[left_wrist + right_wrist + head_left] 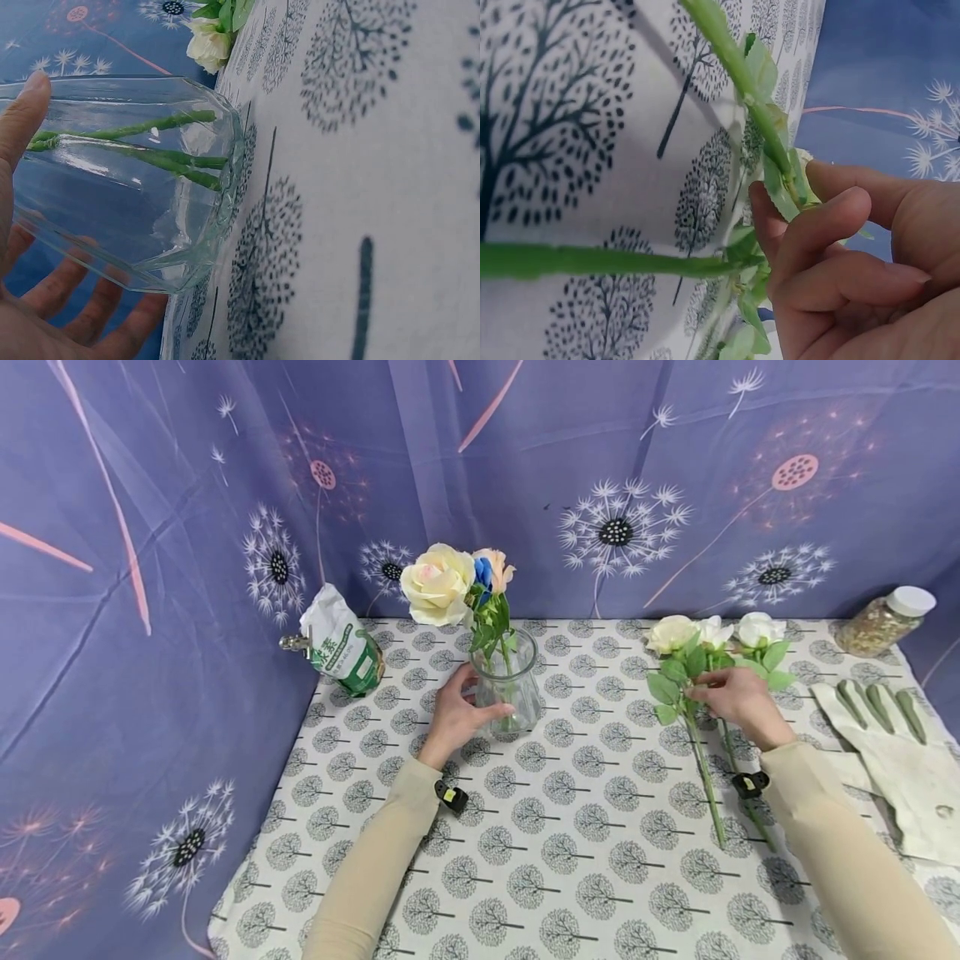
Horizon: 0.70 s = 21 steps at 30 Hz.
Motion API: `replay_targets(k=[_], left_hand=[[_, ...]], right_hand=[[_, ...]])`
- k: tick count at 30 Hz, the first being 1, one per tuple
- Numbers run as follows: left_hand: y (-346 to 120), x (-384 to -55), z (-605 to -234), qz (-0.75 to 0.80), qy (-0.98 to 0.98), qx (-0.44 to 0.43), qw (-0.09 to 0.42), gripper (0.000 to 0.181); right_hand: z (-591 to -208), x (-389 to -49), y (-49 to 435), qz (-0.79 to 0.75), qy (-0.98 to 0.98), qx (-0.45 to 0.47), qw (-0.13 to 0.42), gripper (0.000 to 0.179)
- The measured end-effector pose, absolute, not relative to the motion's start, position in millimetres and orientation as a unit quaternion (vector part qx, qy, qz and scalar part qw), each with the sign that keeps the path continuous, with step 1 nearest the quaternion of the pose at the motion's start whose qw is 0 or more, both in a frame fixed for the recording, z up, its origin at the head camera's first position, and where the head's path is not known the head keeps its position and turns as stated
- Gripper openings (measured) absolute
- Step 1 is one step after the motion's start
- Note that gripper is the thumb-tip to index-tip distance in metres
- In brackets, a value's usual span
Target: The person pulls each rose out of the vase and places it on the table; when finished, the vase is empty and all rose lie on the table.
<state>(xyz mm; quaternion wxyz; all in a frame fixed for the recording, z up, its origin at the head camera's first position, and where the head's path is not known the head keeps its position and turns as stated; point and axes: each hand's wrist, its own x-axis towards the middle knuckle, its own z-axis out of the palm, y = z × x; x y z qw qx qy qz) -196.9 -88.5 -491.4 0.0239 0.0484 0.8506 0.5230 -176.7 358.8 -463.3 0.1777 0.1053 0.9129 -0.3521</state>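
Note:
A clear glass vase [508, 697] stands on the tablecloth with a large cream rose [438, 585], a peach rose [495, 568] and a blue flower [482, 574] in it. Three green stem ends [184, 154] show through its glass in the left wrist view. My left hand [467, 708] holds the vase, thumb across the near side and fingers round the left. On the right, my right hand [731, 693] pinches the green stem [739, 79] of a cream rose [671, 634] just below its leaves. Two white roses [761, 630] lie beside it, partly behind that hand.
A white and green bag [347, 647] with a metal clip stands at the back left. At the right are a lidded jar [881, 622] and pale work gloves [911, 777]. A purple dandelion-print curtain [510, 485] hangs behind the tree-patterned tablecloth [570, 860].

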Motion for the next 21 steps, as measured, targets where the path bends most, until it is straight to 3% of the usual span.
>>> replay_targets(k=[21], left_hand=[[-89.3, -198.1, -492.6, 0.529, 0.847, 0.046, 0.027, 0.094]], right_hand=[[-429.4, -158.9, 338.4, -0.372, 0.916, 0.106, 0.107, 0.062]])
